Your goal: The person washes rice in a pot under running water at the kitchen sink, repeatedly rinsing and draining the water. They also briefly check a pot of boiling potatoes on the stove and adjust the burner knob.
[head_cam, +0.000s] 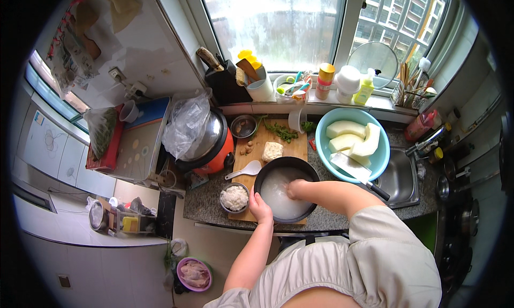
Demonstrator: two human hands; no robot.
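Note:
My left hand (261, 207) grips the near left side of a black pot (287, 161), with fingers at its rim. Inside the pot is cloudy whitish water (276, 193). My right hand (296, 188) reaches into this water; its fingertips are hidden, so their grasp cannot be told. The pot rests over the near part of a wooden cutting board (259, 137). A bowl of white rice (235, 198) stands just left of my left hand. Behind it lies a white spoon (249, 168). A pale, rough-surfaced block (272, 151) sits behind the pot, near green herbs (281, 131).
To the right, a light-blue basin (320, 151) holds peeled melon pieces (346, 129), with a cleaver (351, 166) across its near rim. Beyond is a steel sink (405, 183). An orange rice cooker (213, 163) stands left. On the floor, a pink-rimmed tub (210, 276) contains raw poultry (194, 272).

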